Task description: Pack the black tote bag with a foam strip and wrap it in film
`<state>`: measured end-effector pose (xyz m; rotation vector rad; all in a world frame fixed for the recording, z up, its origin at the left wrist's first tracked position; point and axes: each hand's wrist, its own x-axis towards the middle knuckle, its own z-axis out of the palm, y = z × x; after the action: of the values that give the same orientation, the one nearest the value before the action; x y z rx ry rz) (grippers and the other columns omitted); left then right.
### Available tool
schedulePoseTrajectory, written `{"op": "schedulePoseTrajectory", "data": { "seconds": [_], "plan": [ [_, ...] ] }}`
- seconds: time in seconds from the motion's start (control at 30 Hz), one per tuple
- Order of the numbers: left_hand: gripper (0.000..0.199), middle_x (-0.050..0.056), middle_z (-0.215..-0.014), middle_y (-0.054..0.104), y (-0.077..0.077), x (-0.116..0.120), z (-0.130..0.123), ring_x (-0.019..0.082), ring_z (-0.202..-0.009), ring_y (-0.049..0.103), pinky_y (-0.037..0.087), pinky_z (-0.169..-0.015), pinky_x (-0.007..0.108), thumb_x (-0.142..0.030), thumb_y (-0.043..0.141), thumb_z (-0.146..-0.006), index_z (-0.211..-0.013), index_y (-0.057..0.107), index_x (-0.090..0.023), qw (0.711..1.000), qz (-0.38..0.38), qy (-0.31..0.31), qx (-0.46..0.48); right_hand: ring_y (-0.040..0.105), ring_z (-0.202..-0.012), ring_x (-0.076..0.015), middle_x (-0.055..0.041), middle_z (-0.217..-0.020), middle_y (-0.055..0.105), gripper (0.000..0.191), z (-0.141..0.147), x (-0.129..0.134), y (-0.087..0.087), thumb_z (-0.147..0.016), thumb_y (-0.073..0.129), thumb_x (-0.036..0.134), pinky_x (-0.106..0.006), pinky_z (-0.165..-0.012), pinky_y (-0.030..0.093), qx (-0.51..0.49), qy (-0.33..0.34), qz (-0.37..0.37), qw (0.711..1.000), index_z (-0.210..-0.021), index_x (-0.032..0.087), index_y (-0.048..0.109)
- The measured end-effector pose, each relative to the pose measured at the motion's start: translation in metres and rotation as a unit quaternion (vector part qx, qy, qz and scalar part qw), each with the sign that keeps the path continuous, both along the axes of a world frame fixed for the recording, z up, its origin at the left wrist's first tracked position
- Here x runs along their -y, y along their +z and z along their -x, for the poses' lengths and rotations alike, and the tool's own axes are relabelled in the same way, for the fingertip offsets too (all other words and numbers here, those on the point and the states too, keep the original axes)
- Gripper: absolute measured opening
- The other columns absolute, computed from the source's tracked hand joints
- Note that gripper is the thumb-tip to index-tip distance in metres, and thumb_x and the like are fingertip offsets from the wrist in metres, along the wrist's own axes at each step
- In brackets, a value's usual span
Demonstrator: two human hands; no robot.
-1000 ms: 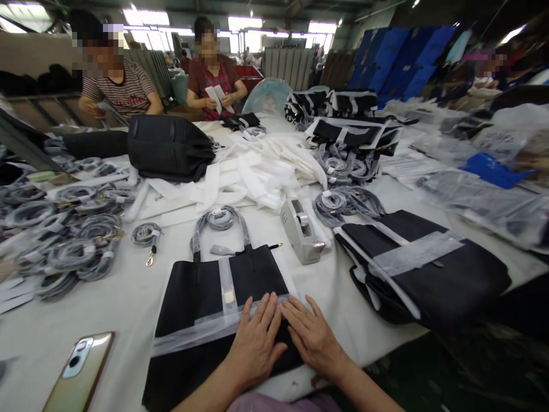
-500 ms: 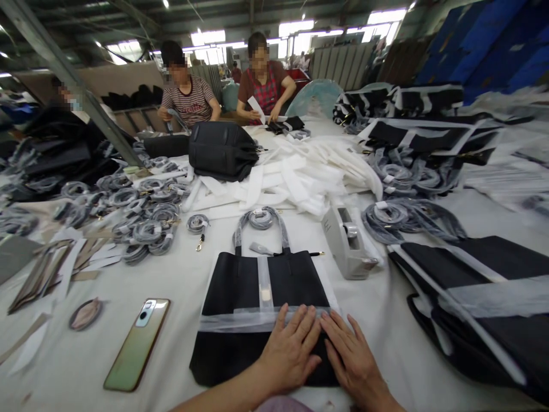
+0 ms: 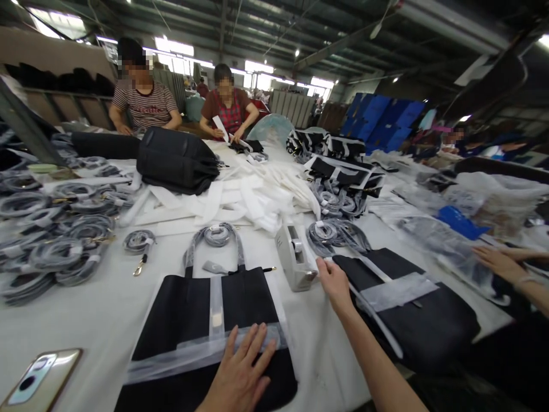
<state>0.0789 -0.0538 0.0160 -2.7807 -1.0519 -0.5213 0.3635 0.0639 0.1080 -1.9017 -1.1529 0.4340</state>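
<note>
My left hand (image 3: 242, 366) lies flat with its fingers spread on a black handbag (image 3: 171, 309), over the right part of a translucent wrap band (image 3: 180, 359). My right hand (image 3: 333, 280) is at the front end of a grey tape dispenser (image 3: 295, 257), its fingers curled in; whether it holds a bit of tape is too small to tell. The bag's wrapped handles (image 3: 240, 246) point away from me, with a coiled strap (image 3: 217, 234) between them. A second black bag (image 3: 424, 320) with a similar band lies just right of my right forearm.
A phone (image 3: 43, 377) lies at the lower left. Wrapped coiled straps (image 3: 55, 252) cover the left side. White foam strips (image 3: 257, 200) and a black bag (image 3: 175, 160) are farther back. Two people work across the table; another person's hands (image 3: 500, 263) are at the right over plastic (image 3: 450, 246).
My right hand has left the bag and moved right to the tape dispenser. My left hand stays on the band. The view has turned right, bringing another person's hands into sight.
</note>
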Motion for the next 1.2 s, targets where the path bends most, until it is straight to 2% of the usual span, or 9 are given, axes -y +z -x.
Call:
{"op": "schedulePoseTrajectory", "data": {
  "seconds": [0.1,0.17,0.27,0.4,0.53,0.67,0.77,1.0,1.2],
  "plan": [
    [0.059,0.007,-0.152,0.034,-0.002,-0.001,-0.001,0.025,-0.142,0.022,-0.01,-0.114,0.054,-0.05,0.042,-0.091,-0.145,0.029,-0.029,1.0,-0.011,0.001,0.01,0.06,-0.061,-0.0231,-0.0071,-0.054,0.064,0.046,-0.007,-0.025,-0.007,-0.069,0.06,0.058,-0.032,-0.061,0.044,-0.036,0.048,0.046,0.997,-0.057,0.015,0.068],
    [0.059,0.007,-0.151,0.035,-0.002,-0.002,-0.001,0.025,-0.142,0.022,-0.01,-0.114,0.054,-0.05,0.042,-0.091,-0.145,0.03,-0.029,1.0,-0.01,0.003,0.013,0.057,-0.053,-0.02,-0.0053,-0.047,0.061,0.044,-0.007,-0.034,-0.012,-0.064,0.065,0.057,-0.03,-0.056,0.042,-0.065,0.066,0.072,0.993,-0.053,0.014,0.066],
    [0.059,0.007,-0.152,0.033,0.0,-0.003,0.0,0.024,-0.142,0.022,-0.011,-0.114,0.054,-0.05,0.041,-0.092,-0.145,0.028,-0.03,1.0,-0.002,0.004,0.011,0.052,-0.046,-0.0166,-0.0049,-0.046,0.06,0.043,-0.004,-0.041,-0.017,-0.055,0.069,0.056,-0.028,-0.05,0.037,-0.11,0.076,0.094,0.987,-0.051,0.013,0.066],
    [0.06,0.007,-0.153,0.03,0.004,-0.003,0.001,0.024,-0.141,0.024,-0.011,-0.114,0.053,-0.05,0.04,-0.092,-0.146,0.027,-0.029,1.0,0.009,0.001,0.008,0.053,-0.047,-0.0171,-0.0065,-0.05,0.062,0.041,-0.004,-0.042,-0.017,-0.05,0.072,0.053,-0.029,-0.05,0.038,-0.152,0.056,0.085,0.983,-0.053,0.012,0.067],
    [0.058,0.006,-0.152,0.033,0.004,-0.002,0.001,0.024,-0.141,0.024,-0.01,-0.115,0.052,-0.049,0.042,-0.092,-0.145,0.029,-0.03,1.0,0.006,0.003,0.015,0.059,-0.057,-0.0206,-0.0072,-0.057,0.065,0.039,-0.009,-0.028,-0.012,-0.051,0.073,0.052,-0.032,-0.058,0.043,-0.146,0.02,0.043,0.988,-0.056,0.013,0.069],
    [0.057,0.007,-0.151,0.034,0.0,-0.001,0.0,0.024,-0.141,0.023,-0.01,-0.115,0.053,-0.047,0.043,-0.092,-0.145,0.031,-0.029,1.0,0.002,0.0,0.02,0.063,-0.08,-0.026,-0.0095,-0.077,0.071,0.037,-0.016,0.003,-0.009,-0.055,0.073,0.052,-0.035,-0.073,0.047,-0.111,-0.023,-0.001,0.994,-0.059,0.016,0.072],
    [0.057,0.007,-0.152,0.033,-0.003,-0.001,0.0,0.025,-0.142,0.023,-0.01,-0.114,0.054,-0.047,0.043,-0.092,-0.145,0.03,-0.029,1.0,0.0,-0.001,0.021,0.064,-0.088,-0.0287,-0.0119,-0.088,0.071,0.035,-0.016,0.028,-0.013,-0.056,0.074,0.052,-0.039,-0.079,0.047,-0.094,-0.038,-0.004,0.995,-0.056,0.017,0.072],
    [0.057,0.007,-0.152,0.032,-0.006,0.0,-0.001,0.025,-0.142,0.023,-0.01,-0.114,0.055,-0.042,0.044,-0.092,-0.145,0.029,-0.03,1.0,0.003,0.003,0.018,0.067,-0.083,-0.029,-0.0134,-0.089,0.073,0.037,-0.008,0.067,-0.039,-0.062,0.068,0.053,-0.039,-0.077,0.05,-0.069,-0.027,0.03,0.997,-0.062,0.017,0.074],
    [0.057,0.007,-0.152,0.033,-0.005,0.0,-0.001,0.025,-0.142,0.022,-0.01,-0.114,0.054,-0.045,0.043,-0.092,-0.145,0.029,-0.03,1.0,-0.001,0.005,0.018,0.062,-0.051,-0.0236,-0.0088,-0.056,0.067,0.054,-0.006,0.062,-0.057,-0.073,0.053,0.064,-0.032,-0.048,0.048,-0.03,-0.007,0.063,0.998,-0.067,0.014,0.073]
  ]
}}
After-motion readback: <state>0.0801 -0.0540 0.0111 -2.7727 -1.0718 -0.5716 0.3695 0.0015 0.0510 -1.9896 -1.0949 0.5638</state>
